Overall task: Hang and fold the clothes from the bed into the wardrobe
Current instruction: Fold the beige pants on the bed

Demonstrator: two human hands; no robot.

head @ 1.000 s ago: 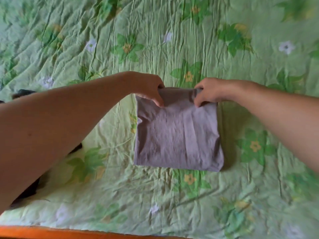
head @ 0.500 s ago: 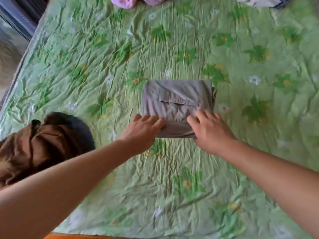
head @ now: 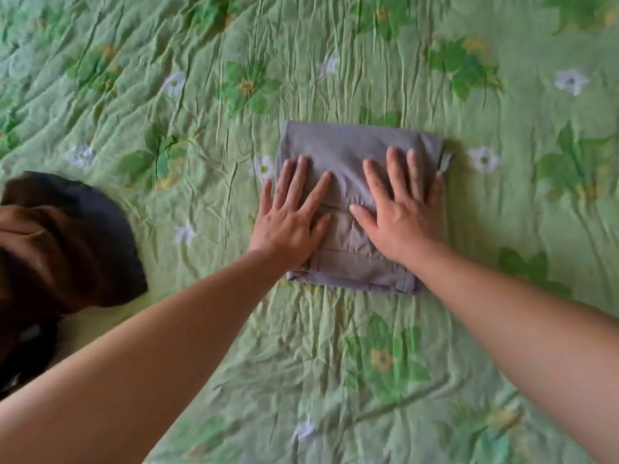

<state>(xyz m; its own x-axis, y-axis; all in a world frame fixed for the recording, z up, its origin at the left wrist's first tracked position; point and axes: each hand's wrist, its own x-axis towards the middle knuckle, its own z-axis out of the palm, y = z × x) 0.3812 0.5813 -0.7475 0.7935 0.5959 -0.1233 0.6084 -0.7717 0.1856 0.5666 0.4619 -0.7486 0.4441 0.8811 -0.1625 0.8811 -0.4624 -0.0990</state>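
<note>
While flat, grey garment (head: 348, 145) beneath fingers (head: 392, 170).

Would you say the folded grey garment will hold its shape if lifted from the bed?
Probably not: the grey garment is soft cloth in loose layers, so it would likely sag and unfold. It looks thin, so probably light.

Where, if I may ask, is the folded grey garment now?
Head view: the folded grey garment lies near centre on the green bedsheet, under the left hand and right hand, right of the dark clothes.
</note>
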